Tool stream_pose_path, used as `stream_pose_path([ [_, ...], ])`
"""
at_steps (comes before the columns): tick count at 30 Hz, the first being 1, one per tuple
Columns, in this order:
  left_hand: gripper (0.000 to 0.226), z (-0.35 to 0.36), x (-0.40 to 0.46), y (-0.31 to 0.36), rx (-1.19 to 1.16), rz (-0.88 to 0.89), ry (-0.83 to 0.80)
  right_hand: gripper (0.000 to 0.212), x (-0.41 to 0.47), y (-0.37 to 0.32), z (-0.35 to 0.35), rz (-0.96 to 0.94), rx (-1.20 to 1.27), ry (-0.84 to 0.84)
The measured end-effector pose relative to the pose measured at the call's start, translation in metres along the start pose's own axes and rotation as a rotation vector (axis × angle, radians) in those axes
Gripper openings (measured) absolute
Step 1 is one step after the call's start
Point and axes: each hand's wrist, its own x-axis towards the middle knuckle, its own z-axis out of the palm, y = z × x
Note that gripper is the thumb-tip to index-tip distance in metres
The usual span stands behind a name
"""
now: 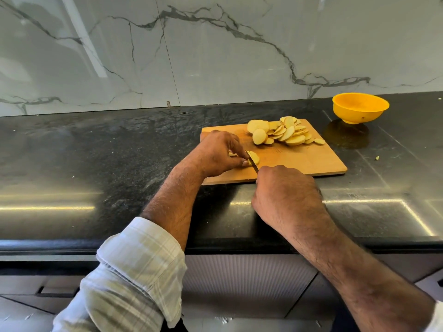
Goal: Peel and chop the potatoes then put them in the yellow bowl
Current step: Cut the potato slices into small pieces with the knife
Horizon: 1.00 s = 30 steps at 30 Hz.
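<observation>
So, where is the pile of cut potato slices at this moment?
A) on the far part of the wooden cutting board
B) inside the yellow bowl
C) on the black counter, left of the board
A: the potato slices lie heaped on the cutting board, while the yellow bowl stands apart on the counter.

Veined white marble wall (215,56) behind glossy black stone counter (96,152).

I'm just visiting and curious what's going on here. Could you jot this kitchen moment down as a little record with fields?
activity: slicing a potato
left hand: holds the potato piece down on the cutting board
right hand: grips the knife, blade in the potato
slices already cut: piled at the board's far side
yellow bowl: on the counter beyond the board, looks empty
surface: dark stone counter
</observation>
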Motion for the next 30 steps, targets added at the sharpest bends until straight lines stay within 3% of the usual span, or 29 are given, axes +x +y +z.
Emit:
stream_pose_path([
  [7,0.009,-0.002,0.0,-0.002,-0.064,-0.002,-0.04,0.042,0.018,-0.005,-0.01,-0.031,-0.004,-0.049],
  [17,0.008,0.001,0.001,-0.004,-0.03,-0.046,0.033,0.027,0.003,0.012,0.001,-0.031,0.045,0.095],
  [30,0.01,-0.004,0.0,-0.007,-0.112,-0.069,-0.008,0.028,0.014,-0.004,-0.002,-0.005,0.017,-0.043],
])
